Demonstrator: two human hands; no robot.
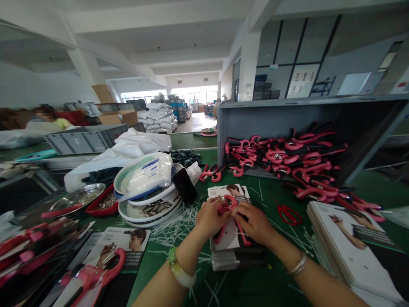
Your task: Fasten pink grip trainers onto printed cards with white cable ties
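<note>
A pair of pink pliers (230,198) lies over the top card (228,245) of a stack in front of me, its handles spread toward me. My left hand (211,218) is closed around the left side of the pliers near the head. From the right, my right hand (254,222) pinches at the same pliers, with thumb and fingers close to the left fingertips. What sits exactly between the fingertips is hidden. Thin white cable ties (174,224) lie scattered left of the stack.
A tipped grey crate (319,111) holds many pink pliers (277,155). Red scissors (289,214) and a tall card stack (358,243) are at right. At left are stacked plates (150,213), a phone (184,186), and carded pliers (99,273). A person (47,120) is far left.
</note>
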